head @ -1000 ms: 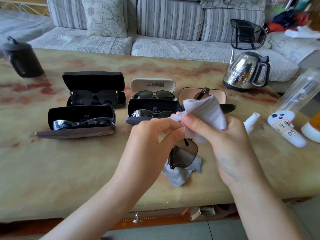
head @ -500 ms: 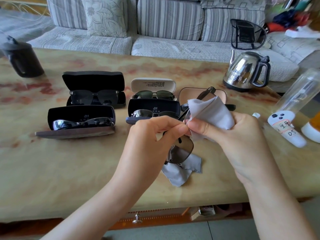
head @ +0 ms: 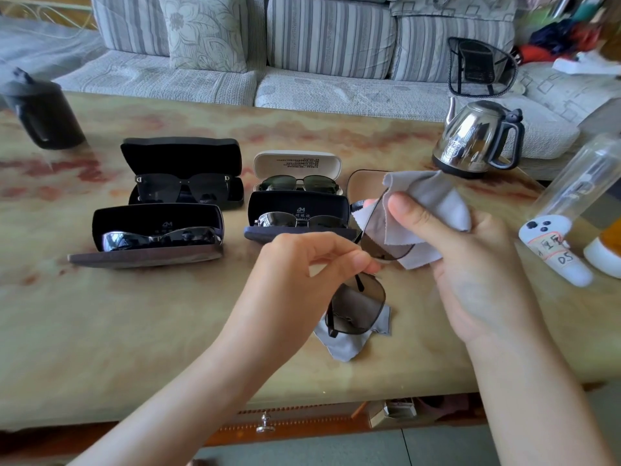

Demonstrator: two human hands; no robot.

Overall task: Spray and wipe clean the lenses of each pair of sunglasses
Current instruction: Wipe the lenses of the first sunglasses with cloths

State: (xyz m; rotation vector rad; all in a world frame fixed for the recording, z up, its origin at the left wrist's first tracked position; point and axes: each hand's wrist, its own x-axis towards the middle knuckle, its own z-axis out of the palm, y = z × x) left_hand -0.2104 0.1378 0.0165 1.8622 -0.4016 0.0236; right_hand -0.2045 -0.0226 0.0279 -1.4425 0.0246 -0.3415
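Head view: your left hand (head: 297,264) pinches the sunglasses (head: 356,309) while your right hand (head: 473,264) pinches the grey cloth (head: 428,196) against one lens.

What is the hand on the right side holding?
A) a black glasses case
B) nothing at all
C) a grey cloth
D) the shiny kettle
C: the right hand grips a grey cloth folded over one lens of the sunglasses, while the kettle stands apart on the table, untouched.
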